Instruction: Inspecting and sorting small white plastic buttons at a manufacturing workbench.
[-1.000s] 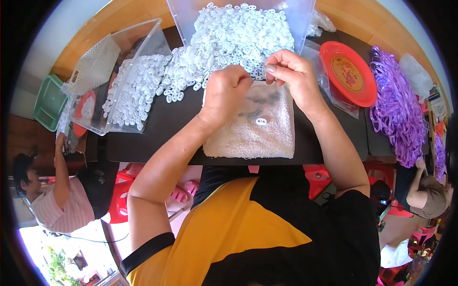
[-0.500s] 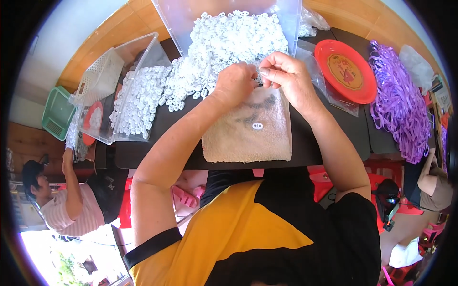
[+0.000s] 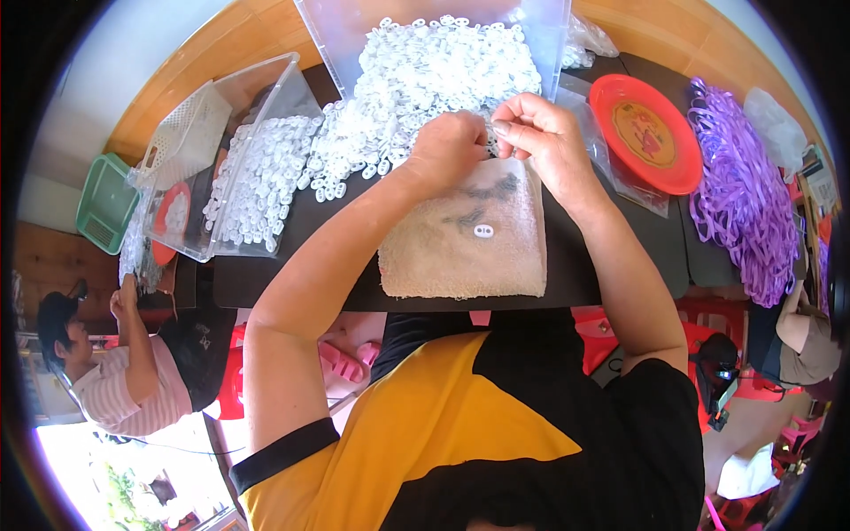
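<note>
My left hand (image 3: pixel 449 149) is closed above the far edge of a beige towel (image 3: pixel 416 265), its fingertips turned away from view. Close beside it, my right hand (image 3: pixel 547 134) pinches thumb and forefinger together. Whatever sits between the fingers is too small or hidden to make out. On the towel lies one small white oval plastic piece with two holes (image 3: pixel 482 231). Just beyond my hands, a heap of the same white pieces (image 3: pixel 443 66) spills from a clear plastic bin (image 3: pixel 329 44) onto the dark table (image 3: pixel 354 234).
Left stands a second clear bin (image 3: pixel 297 84) with more white pieces; beyond it are a white basket (image 3: pixel 190 128) and green basket (image 3: pixel 104 217). Right are a red plate (image 3: pixel 611 106) and purple ribbons (image 3: pixel 744 195). A person (image 3: pixel 137 372) works at far left, another (image 3: pixel 801 341) at far right.
The view has shifted slightly. My hands stay close together over the towel's far edge with nearly the same grip. The person at far left has drawn their hands nearer.
</note>
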`<state>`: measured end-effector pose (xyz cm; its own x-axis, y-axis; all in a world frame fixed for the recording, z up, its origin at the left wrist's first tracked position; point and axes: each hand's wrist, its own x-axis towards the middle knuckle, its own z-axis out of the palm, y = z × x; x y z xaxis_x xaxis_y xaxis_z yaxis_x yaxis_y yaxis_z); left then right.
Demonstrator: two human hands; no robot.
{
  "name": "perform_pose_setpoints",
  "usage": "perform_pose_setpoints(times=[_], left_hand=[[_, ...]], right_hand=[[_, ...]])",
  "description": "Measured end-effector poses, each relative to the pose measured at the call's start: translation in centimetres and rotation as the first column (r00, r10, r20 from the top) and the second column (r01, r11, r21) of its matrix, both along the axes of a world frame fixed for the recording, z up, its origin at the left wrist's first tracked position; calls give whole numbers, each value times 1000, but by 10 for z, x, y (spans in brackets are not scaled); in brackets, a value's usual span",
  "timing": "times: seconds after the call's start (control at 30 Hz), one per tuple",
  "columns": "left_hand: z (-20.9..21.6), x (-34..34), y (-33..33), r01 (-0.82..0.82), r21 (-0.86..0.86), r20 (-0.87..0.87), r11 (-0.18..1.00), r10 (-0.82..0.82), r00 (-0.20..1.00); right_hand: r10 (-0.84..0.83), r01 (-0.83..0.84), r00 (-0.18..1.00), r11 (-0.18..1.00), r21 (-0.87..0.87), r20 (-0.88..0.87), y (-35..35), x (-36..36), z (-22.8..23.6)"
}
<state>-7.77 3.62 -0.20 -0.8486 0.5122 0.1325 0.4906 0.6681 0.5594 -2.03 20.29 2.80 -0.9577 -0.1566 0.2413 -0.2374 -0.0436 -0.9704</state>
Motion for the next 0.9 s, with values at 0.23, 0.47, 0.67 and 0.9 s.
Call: perform_pose_setpoints(times=[0.23, 0.47, 0.67, 0.9], left_hand=[[3, 2, 1, -58, -31, 64, 998, 60, 996], [35, 41, -18, -266, 554, 420, 789, 11, 907], [34, 63, -31, -438, 634, 639, 637, -113, 761], [31, 63, -35, -502, 679, 690, 535, -233, 685]], right_hand=[[-14, 14, 1000, 1000, 0, 12, 1, 0, 4], [-31, 35, 999, 996, 85, -42, -1, 4, 1], [-39, 116, 951, 964, 238, -305, -12, 8, -7], [49, 108, 930, 910, 400, -364, -15, 11, -5]])
